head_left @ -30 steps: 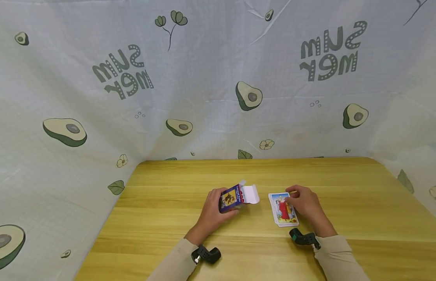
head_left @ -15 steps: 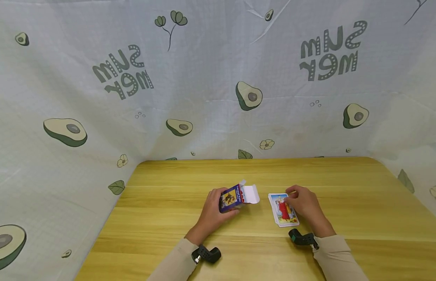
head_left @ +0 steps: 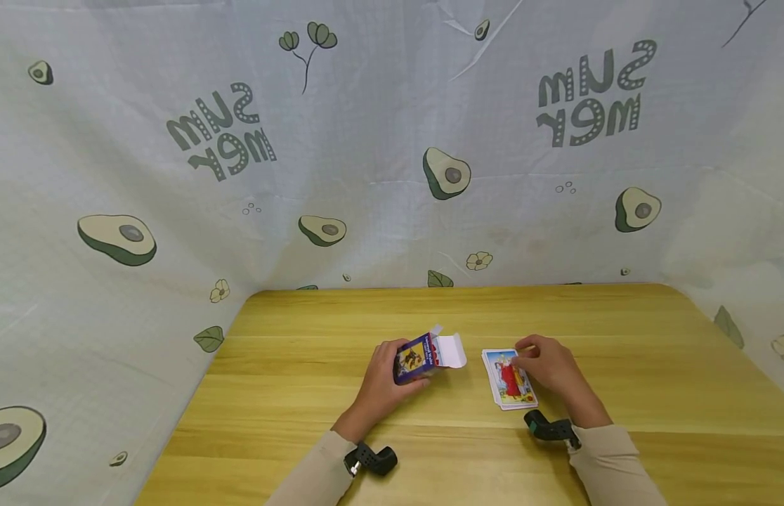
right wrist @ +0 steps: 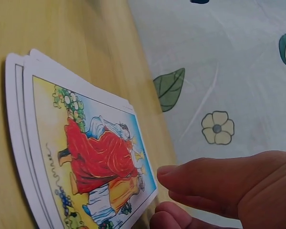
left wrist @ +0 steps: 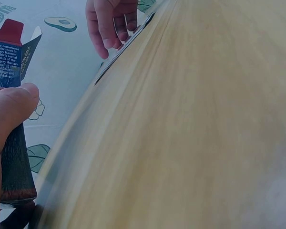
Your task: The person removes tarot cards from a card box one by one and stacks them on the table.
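Observation:
My left hand (head_left: pixel 382 376) grips a purple card box (head_left: pixel 417 357) with a picture on its front. Its white end flap (head_left: pixel 452 350) stands open toward the right, and red shows inside the mouth. In the left wrist view, the thumb (left wrist: pixel 16 107) presses along the printed side of the box. A small stack of illustrated cards (head_left: pixel 511 379) lies face up on the table, the top one showing figures in red and yellow robes. My right hand (head_left: pixel 550 365) hovers at the stack's upper right corner, fingers loosely bent, fingertips right at the edge of the cards (right wrist: pixel 105 152).
The wooden table (head_left: pixel 341 316) spreads around both hands. Behind it and at the sides hangs a pale curtain (head_left: pixel 367 140) printed with avocados, leaves and flowers. A black wrist camera (head_left: pixel 373 458) is strapped at the left sleeve, another wrist camera (head_left: pixel 550 427) at the right.
Almost nothing differs. The box, the cards and both hands keep their places; the right wrist shifts only very slightly.

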A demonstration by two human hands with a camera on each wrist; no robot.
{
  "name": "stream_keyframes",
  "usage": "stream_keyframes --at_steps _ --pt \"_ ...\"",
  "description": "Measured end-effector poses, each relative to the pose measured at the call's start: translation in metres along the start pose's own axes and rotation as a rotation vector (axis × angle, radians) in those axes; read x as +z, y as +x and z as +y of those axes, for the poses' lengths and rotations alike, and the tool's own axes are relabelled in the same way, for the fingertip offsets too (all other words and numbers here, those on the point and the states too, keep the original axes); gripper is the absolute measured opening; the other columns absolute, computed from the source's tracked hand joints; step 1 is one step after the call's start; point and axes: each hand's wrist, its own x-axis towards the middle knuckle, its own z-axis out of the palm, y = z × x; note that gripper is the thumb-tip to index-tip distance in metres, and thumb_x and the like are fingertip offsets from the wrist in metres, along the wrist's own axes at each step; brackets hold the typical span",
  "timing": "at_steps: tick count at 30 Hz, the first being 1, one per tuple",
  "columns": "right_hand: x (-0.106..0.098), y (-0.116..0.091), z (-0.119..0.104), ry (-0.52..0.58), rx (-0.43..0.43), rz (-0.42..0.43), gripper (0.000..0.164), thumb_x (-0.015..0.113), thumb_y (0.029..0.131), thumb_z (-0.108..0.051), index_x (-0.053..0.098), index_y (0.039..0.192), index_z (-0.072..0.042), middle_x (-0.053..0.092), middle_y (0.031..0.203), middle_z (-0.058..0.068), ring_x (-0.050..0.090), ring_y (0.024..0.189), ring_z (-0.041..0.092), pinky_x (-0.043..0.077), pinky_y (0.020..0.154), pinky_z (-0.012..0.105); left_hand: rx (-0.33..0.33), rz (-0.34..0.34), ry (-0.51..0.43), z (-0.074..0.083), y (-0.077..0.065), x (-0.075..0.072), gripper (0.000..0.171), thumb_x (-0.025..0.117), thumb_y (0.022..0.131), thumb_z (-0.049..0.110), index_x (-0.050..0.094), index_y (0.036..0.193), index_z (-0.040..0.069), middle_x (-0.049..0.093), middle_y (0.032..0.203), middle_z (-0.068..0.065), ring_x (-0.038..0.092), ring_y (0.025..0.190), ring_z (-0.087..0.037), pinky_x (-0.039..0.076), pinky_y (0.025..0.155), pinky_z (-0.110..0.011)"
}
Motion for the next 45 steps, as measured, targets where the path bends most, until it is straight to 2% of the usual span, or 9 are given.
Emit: stream_keyframes --at_steps 9,16,25,33,45 --pt "-0.005 -0.003 -0.016 0.037 -0.024 0.034 0.038 0.065 0.090 -0.020 0.059 0.118 0.004 0.061 0.103 0.023 0.056 0.090 0.033 0.049 0.077 0.047 0.027 0.011 0.004 -0.002 0.002 -0.002 0.072 0.081 0.076 0.041 0.047 0.133 0.011 0.053 0.117 -0.001 0.045 0.099 -0.013 0.044 0.084 -0.030" --pt "-0.005 -0.005 -0.034 0.073 -0.100 0.068 0.035 0.064 0.092 -0.024 0.061 0.118 0.000 0.063 0.102 0.018 0.057 0.090 0.030 0.050 0.077 0.043 0.008 0.002 -0.002 -0.002 0.003 -0.004 0.071 0.081 0.076 0.040 0.047 0.132 0.013 0.052 0.118 0.000 0.045 0.100 -0.013 0.043 0.084 -0.031" --pt "-0.004 -0.010 -0.060 0.188 -0.129 0.097 0.038 0.066 0.092 -0.022 0.059 0.121 0.001 0.064 0.101 0.014 0.059 0.089 0.026 0.052 0.074 0.033 -0.008 -0.009 -0.012 -0.005 0.005 -0.002 0.071 0.081 0.076 0.041 0.047 0.132 0.014 0.052 0.118 0.002 0.045 0.101 -0.012 0.043 0.085 -0.030" --pt "0.000 -0.013 -0.078 0.275 -0.127 0.059 0.041 0.066 0.092 -0.020 0.054 0.124 0.002 0.064 0.101 0.014 0.061 0.089 0.024 0.053 0.075 0.034 0.002 -0.011 -0.022 -0.005 0.007 -0.003 0.071 0.083 0.074 0.037 0.047 0.132 0.013 0.052 0.118 0.001 0.045 0.100 -0.013 0.043 0.086 -0.031" --pt "0.020 -0.011 -0.094 0.359 -0.171 -0.013 0.035 0.067 0.090 -0.013 0.056 0.118 0.004 0.063 0.092 0.011 0.060 0.080 0.030 0.051 0.062 0.030 0.000 -0.020 -0.022 -0.008 0.010 -0.005 0.072 0.082 0.075 0.040 0.047 0.132 0.014 0.052 0.118 0.002 0.045 0.101 -0.013 0.042 0.086 -0.031"
